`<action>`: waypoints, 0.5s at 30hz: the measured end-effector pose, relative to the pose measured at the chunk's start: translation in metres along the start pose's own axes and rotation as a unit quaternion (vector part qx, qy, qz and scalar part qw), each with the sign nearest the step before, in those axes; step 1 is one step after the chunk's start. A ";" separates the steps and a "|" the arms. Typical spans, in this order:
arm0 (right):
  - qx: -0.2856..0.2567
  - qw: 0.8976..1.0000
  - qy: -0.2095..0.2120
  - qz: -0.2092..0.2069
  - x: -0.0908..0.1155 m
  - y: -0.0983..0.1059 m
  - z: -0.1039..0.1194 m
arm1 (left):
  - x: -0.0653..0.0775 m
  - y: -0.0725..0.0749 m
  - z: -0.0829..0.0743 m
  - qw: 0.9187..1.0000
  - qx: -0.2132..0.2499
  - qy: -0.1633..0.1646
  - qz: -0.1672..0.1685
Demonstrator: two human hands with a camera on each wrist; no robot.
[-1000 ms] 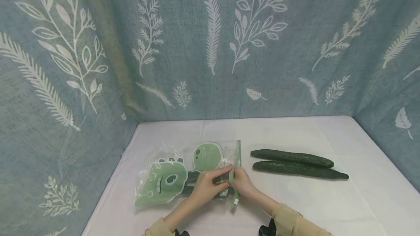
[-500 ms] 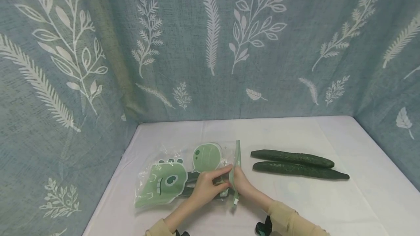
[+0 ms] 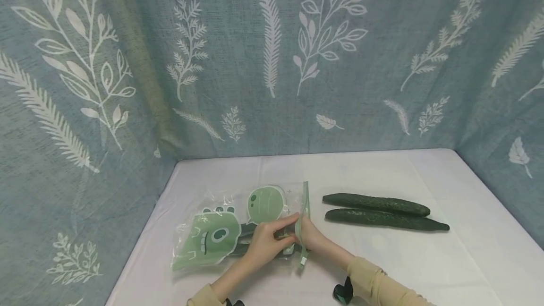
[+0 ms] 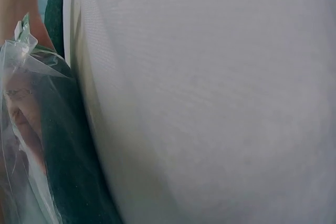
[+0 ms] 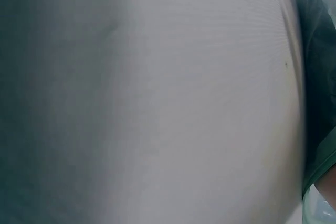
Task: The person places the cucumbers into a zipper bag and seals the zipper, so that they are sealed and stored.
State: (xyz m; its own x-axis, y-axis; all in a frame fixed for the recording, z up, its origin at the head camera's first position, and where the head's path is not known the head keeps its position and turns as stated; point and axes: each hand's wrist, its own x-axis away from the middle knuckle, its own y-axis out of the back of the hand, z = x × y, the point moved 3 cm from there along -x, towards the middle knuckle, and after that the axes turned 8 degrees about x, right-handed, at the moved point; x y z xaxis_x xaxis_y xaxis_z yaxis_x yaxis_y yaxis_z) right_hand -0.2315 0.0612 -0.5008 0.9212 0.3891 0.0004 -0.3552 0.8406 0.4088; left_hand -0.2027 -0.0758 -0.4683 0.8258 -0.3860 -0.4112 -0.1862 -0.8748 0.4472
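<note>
A clear zip bag with green cartoon prints lies left of centre, its green zip edge facing right. Dark green cucumbers show inside it, between the prints. My left hand pinches the bag near its mouth, thumb and fingers curved around the plastic. At the zip edge is my right hand, its fingers mostly hidden by the green strip. In the left wrist view those fingers show through the plastic beside a cucumber; I cannot tell whether they grip it.
Two more cucumbers lie side by side to the right of the bag. A white cloth covers the table. Blue-green patterned curtains stand along the back and sides.
My right forearm has edged slightly left toward the bag. The left hand keeps its hold, and the loose cucumbers lie as before.
</note>
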 end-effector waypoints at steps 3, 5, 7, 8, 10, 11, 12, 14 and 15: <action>0.000 1.000 0.003 0.009 0.001 -0.001 -0.001 | 0.000 0.000 0.000 1.000 0.000 -0.007 -0.001; 0.008 1.000 0.005 0.014 0.001 -0.001 -0.001 | 0.001 0.000 0.000 1.000 0.000 -0.012 0.000; 0.014 1.000 0.009 0.016 0.002 -0.001 -0.001 | 0.001 -0.001 0.000 1.000 0.002 -0.012 0.001; 0.019 1.000 0.011 0.017 0.002 0.000 -0.001 | 0.001 -0.001 0.000 1.000 0.002 -0.012 0.001; 0.025 0.999 0.014 0.017 0.001 0.000 -0.001 | 0.001 -0.001 0.001 1.000 0.004 -0.008 0.001; 0.025 0.999 0.016 0.017 0.001 0.000 -0.001 | 0.001 -0.001 0.002 1.000 0.004 -0.008 0.001; 0.024 0.999 0.017 0.018 0.001 0.000 -0.001 | 0.001 -0.001 0.002 1.000 0.003 -0.008 0.001; 0.025 0.999 0.019 0.019 0.001 0.000 -0.001 | 0.001 -0.001 0.002 1.000 0.002 -0.009 0.000; 0.024 0.999 0.022 0.021 0.002 0.000 -0.001 | 0.001 -0.001 0.003 1.000 0.002 -0.010 0.000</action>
State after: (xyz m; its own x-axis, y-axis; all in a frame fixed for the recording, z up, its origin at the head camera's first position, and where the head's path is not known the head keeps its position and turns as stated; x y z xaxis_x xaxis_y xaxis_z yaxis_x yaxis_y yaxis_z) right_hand -0.2302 0.0622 -0.5016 0.8977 0.4402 -0.0205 -0.3844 0.8050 0.4519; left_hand -0.2034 -0.0760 -0.4710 0.8145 -0.3915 -0.4281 -0.1880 -0.8763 0.4436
